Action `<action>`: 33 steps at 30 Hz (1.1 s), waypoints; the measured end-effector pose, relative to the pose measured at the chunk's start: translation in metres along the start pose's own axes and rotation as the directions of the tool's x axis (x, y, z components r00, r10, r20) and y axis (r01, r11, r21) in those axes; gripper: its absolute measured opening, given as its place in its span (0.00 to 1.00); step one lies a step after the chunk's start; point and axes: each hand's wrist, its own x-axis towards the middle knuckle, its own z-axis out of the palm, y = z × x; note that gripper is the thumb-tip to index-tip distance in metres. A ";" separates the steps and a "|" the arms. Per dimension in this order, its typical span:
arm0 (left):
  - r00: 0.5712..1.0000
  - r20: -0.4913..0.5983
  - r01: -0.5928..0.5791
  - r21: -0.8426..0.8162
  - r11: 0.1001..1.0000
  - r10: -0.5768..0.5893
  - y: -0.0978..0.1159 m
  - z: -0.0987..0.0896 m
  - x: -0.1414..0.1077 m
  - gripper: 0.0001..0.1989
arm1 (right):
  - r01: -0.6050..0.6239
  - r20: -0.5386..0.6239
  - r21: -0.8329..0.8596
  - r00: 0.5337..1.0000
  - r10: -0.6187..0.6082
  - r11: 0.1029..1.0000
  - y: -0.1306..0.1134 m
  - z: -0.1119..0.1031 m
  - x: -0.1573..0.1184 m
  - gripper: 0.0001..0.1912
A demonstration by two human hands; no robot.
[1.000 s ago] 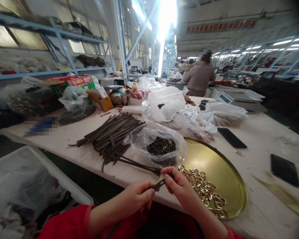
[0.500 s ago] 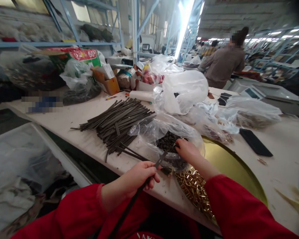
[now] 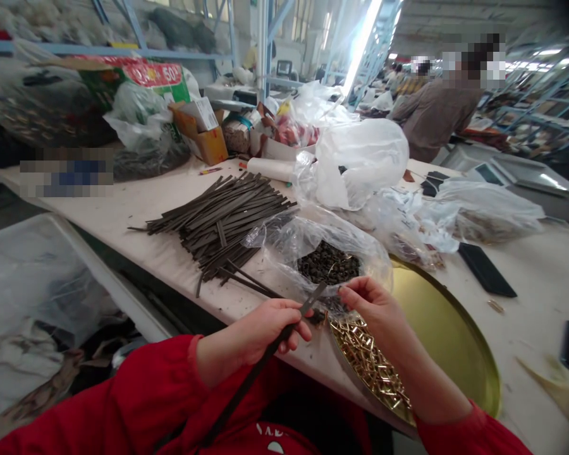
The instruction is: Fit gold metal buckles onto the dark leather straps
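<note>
My left hand [image 3: 270,325] is closed around a long dark strap [image 3: 244,385], whose end sticks up past the fingers while its length hangs toward my lap. My right hand [image 3: 377,313] pinches with thumb and forefinger at the near edge of a clear plastic bag [image 3: 277,237]; whatever lies between the fingertips is too small to make out. Small dark loop-like pieces [image 3: 325,262] fill the open bag. Under my right hand, gold metal buckles [image 3: 367,360] lie heaped along the near side of a round gold tray [image 3: 448,328].
A pile of dark straps [image 3: 232,215] lies left of the bag. Behind it are a puffed white plastic bag [image 3: 355,161] and a cardboard box [image 3: 203,142]. A black flat piece [image 3: 486,270] lies right. A lined bin [image 3: 23,272] stands below left. One person [image 3: 440,114] is farther back.
My right hand has come out of the bag of small dark pieces, back toward me, and now pinches at its near edge. My left hand keeps the strap, with its end slightly higher.
</note>
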 end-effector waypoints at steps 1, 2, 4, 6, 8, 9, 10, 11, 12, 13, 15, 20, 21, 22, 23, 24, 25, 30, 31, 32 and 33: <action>1.000 -0.003 -0.004 0.008 1.000 0.004 0.000 0.003 -0.002 0.14 | -0.042 -0.012 0.065 0.999 0.043 0.997 -0.001 0.000 -0.010 0.15; 1.000 -0.011 -0.017 0.019 1.000 0.017 -0.001 0.006 -0.004 0.14 | -0.081 -0.018 0.125 0.996 0.084 0.989 -0.001 0.001 -0.019 0.15; 0.997 -0.028 -0.065 0.061 0.996 0.066 -0.002 0.010 -0.008 0.17 | -0.151 -0.011 0.253 0.987 0.159 0.956 0.001 0.000 -0.032 0.15; 0.991 -0.029 -0.122 0.135 0.983 0.128 -0.004 0.013 -0.012 0.20 | -0.205 0.018 0.418 0.976 0.217 0.885 0.004 0.000 -0.041 0.14; 0.981 -0.032 -0.177 0.225 0.958 0.189 -0.007 0.014 -0.015 0.19 | -0.232 0.046 0.576 0.967 0.252 0.784 0.006 0.002 -0.048 0.13; 0.975 -0.036 -0.200 0.270 0.942 0.218 -0.009 0.014 -0.017 0.17 | -0.239 0.054 0.634 0.962 0.266 0.735 0.006 0.004 -0.051 0.13; 0.969 -0.041 -0.219 0.313 0.924 0.244 -0.012 0.014 -0.018 0.16 | -0.244 0.056 0.678 0.958 0.283 0.694 0.006 0.006 -0.053 0.12; 0.963 -0.044 -0.233 0.349 0.908 0.264 -0.014 0.015 -0.019 0.14 | -0.253 0.058 0.705 0.952 0.301 0.662 0.005 0.008 -0.056 0.12; 0.960 -0.045 -0.239 0.377 0.895 0.275 -0.016 0.015 -0.020 0.13 | -0.266 0.066 0.722 0.945 0.320 0.638 0.005 0.011 -0.058 0.13; 0.960 -0.045 -0.235 0.399 0.886 0.275 -0.018 0.016 -0.021 0.13 | -0.283 0.077 0.732 0.938 0.337 0.620 0.005 0.013 -0.061 0.14; 0.966 -0.050 -0.209 0.430 0.878 0.254 -0.020 0.017 -0.022 0.12 | -0.314 0.108 0.738 0.929 0.355 0.598 0.004 0.015 -0.065 0.17; 0.981 -0.044 -0.148 0.454 0.879 0.188 -0.019 0.024 -0.030 0.09 | -0.344 0.148 0.745 0.921 0.361 0.571 0.008 0.016 -0.071 0.17; 0.983 -0.035 -0.142 0.459 0.877 0.178 -0.019 0.025 -0.032 0.09 | -0.349 0.152 0.747 0.919 0.365 0.566 0.009 0.016 -0.071 0.16; 0.986 -0.024 -0.136 0.466 0.874 0.166 -0.018 0.026 -0.033 0.09 | -0.351 0.153 0.746 0.917 0.368 0.565 0.009 0.016 -0.072 0.16; 0.987 -0.015 -0.131 0.470 0.873 0.157 -0.018 0.026 -0.034 0.09 | -0.352 0.151 0.744 0.917 0.370 0.568 0.010 0.016 -0.072 0.15; 0.989 -0.009 -0.126 0.471 0.873 0.148 -0.019 0.026 -0.035 0.09 | -0.349 0.144 0.740 0.917 0.371 0.576 0.011 0.016 -0.072 0.15; 0.990 -0.007 -0.121 0.466 0.876 0.141 -0.020 0.026 -0.035 0.09 | -0.346 0.138 0.734 0.918 0.371 0.584 0.011 0.017 -0.073 0.14; 0.990 0.041 -0.141 0.460 0.876 0.137 -0.025 0.023 -0.033 0.10 | -0.356 0.159 0.675 0.926 0.344 0.646 0.010 0.023 -0.076 0.14; 0.988 0.059 -0.156 0.489 0.858 0.146 -0.025 0.022 -0.033 0.11 | -0.352 0.167 0.654 0.931 0.326 0.670 0.010 0.023 -0.077 0.14; 0.984 0.074 -0.176 0.532 0.828 0.162 -0.025 0.021 -0.032 0.11 | -0.344 0.173 0.627 0.936 0.306 0.699 0.010 0.024 -0.078 0.14; 0.978 0.082 -0.202 0.587 0.784 0.191 -0.024 0.020 -0.032 0.11 | -0.333 0.176 0.594 0.942 0.286 0.732 0.010 0.024 -0.079 0.14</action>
